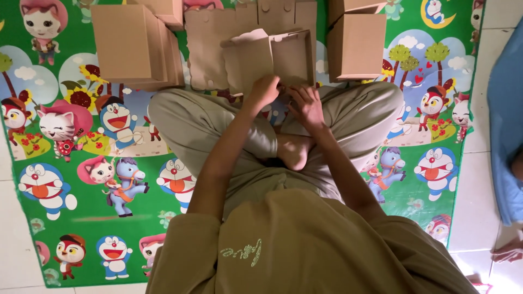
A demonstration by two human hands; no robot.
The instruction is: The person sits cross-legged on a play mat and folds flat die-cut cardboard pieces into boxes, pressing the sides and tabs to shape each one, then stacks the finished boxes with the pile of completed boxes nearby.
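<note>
I sit cross-legged on a green cartoon play mat [81,201]. A half-folded brown cardboard box [269,57] stands in front of my knees, its flaps up. My left hand [264,90] grips its near bottom edge with the fingers curled over the cardboard. Just right of it, my right hand [306,103] touches the same edge with the fingers spread and bent. A flat die-cut cardboard sheet [210,51] lies under and behind the box.
A stack of folded brown boxes [133,46] stands at the far left, and another folded box [357,46] at the far right. White floor tiles [482,179] border the mat on the right, where blue cloth [506,120] and another person's foot [509,251] show.
</note>
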